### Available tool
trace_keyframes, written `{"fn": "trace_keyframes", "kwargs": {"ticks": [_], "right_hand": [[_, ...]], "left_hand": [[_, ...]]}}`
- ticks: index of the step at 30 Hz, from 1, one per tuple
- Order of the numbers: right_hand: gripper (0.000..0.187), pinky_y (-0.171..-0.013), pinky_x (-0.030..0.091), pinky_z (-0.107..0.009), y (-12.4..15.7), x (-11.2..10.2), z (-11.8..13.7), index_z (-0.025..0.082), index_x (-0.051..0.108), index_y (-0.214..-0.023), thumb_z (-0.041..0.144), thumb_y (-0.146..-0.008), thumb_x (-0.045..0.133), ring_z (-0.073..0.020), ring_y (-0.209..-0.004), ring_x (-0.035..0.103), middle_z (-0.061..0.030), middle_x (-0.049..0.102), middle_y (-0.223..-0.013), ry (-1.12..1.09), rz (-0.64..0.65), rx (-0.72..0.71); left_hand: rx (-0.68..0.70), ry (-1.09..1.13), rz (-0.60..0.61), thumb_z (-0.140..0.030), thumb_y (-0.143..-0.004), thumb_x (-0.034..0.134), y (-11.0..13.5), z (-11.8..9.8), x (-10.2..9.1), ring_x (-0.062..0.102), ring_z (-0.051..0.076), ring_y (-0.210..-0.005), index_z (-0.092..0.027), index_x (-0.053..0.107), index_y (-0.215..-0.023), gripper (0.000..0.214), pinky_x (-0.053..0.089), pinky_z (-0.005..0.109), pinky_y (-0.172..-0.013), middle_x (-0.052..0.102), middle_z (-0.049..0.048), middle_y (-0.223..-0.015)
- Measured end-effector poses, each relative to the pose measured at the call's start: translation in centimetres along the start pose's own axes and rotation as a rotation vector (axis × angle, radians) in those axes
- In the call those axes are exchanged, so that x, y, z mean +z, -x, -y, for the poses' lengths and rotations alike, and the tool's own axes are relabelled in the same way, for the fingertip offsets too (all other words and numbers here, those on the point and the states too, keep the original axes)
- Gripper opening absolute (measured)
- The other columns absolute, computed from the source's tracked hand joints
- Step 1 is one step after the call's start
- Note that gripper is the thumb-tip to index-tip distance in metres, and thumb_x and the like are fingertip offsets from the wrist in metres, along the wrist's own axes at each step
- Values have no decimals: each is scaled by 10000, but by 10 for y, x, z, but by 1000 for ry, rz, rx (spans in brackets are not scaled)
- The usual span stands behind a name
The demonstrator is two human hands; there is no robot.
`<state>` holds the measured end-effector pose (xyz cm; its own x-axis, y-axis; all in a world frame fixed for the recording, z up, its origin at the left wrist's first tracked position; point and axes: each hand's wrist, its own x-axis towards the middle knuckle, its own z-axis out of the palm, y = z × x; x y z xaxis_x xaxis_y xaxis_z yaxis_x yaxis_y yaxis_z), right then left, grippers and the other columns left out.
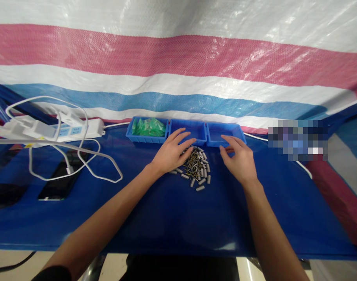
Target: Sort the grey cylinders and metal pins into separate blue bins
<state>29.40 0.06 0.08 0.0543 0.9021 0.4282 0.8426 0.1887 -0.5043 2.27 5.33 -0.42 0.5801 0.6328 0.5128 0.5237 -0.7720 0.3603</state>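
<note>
A heap of small parts (197,166), grey cylinders and thin dark pins, lies on the blue table (172,218). My left hand (171,152) rests palm down at the heap's left edge, fingers stretched out and apart, holding nothing. My right hand (239,160) hovers just right of the heap, fingers loosely extended toward the rightmost blue tray (241,137), nothing visible in it. Three blue trays stand in a row behind the heap: the left tray (130,134) holds green packets (149,127), the middle tray (203,141) and the right one look bare inside.
A white power strip (79,128) with looping white cables (87,164) lies at the left. A dark phone (58,185) lies plugged in near it. A striped tarpaulin (178,62) hangs behind the table. A pixelated patch (297,138) sits at the right.
</note>
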Motion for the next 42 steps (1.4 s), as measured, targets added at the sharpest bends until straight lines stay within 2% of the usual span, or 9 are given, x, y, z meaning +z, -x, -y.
{"fn": "trace_keyframes", "kwargs": {"ticks": [7, 12, 16, 20, 24, 30, 36, 38, 42], "right_hand": [[250, -972, 584, -460, -5, 15, 51, 217, 758, -1155, 225, -986, 574, -291, -1033, 735, -110, 784, -1111, -30, 98, -168], [299, -1097, 522, -500, -20, 42, 93, 204, 755, -1209, 174, -984, 561, -314, -1197, 653, -124, 746, -1241, -49, 162, -346], [360, -1140, 472, -579, -33, 69, 117, 206, 729, -1301, 200, -965, 601, -376, -1374, 528, -155, 641, -1433, 41, 193, -374], [309, -1140, 441, -649, -42, 91, 132, 206, 764, -1232, 229, -941, 661, -429, -1457, 438, -165, 550, -1537, 118, 203, -424], [183, -1133, 429, -681, -52, 108, 141, 190, 821, -1064, 253, -923, 722, -460, -1478, 404, -170, 529, -1560, 167, 223, -475], [112, -1156, 427, -625, -64, 131, 142, 232, 847, -816, 240, -902, 776, -396, -1444, 469, -75, 663, -1473, 36, 208, -488], [156, -1178, 401, -638, -57, 115, 161, 290, 857, -846, 338, -947, 749, -371, -1430, 501, -10, 679, -1478, -152, 104, -465], [156, -1163, 438, -610, -54, 99, 168, 287, 856, -854, 348, -950, 749, -363, -1415, 532, -17, 684, -1472, -215, 68, -477], [115, -1134, 483, -587, -41, 66, 170, 277, 838, -887, 319, -951, 753, -343, -1341, 635, -41, 711, -1433, -294, 59, -514]], "left_hand": [[-111, 32, -122, -227, -1034, 531, 22, -3, -24, 671, 259, -1112, -193, 726, -1262, 302, 579, 436, -1021, 718, 135, -1198], [-293, 69, -135, -226, -1020, 545, 50, 10, -35, 713, 228, -1073, -203, 750, -1182, 262, 582, 378, -1010, 737, 104, -1163], [-415, 114, -146, -218, -1010, 549, 69, 23, -41, 728, 206, -966, -196, 769, -1116, 245, 602, 345, -913, 752, 92, -1110], [-479, 154, -180, -201, -984, 569, 82, 33, -44, 706, 175, -826, -187, 779, -1074, 229, 595, 310, -783, 750, 77, -1016], [-507, 159, -170, -184, -968, 581, 88, 39, -44, 699, 184, -821, -186, 789, -1040, 219, 595, 327, -790, 756, 78, -998], [-530, 158, -163, -183, -977, 604, 89, 40, -44, 713, 212, -899, -176, 790, -1027, 192, 604, 359, -852, 771, 87, -1019], [-624, 304, -244, -327, -1026, 599, 88, 37, -43, 743, 227, -958, -179, 788, -1024, 240, 619, 384, -898, 785, 103, -1047], [-647, 540, -302, -458, -982, 678, 85, 33, -44, 749, 242, -1044, -185, 757, -1114, 313, 622, 400, -935, 782, 115, -1141], [-520, 1113, -440, -754, -828, 735, 73, 18, -49, 625, 303, -1365, -269, 626, -1360, 728, 570, 484, -1074, 695, 131, -1400]]}}
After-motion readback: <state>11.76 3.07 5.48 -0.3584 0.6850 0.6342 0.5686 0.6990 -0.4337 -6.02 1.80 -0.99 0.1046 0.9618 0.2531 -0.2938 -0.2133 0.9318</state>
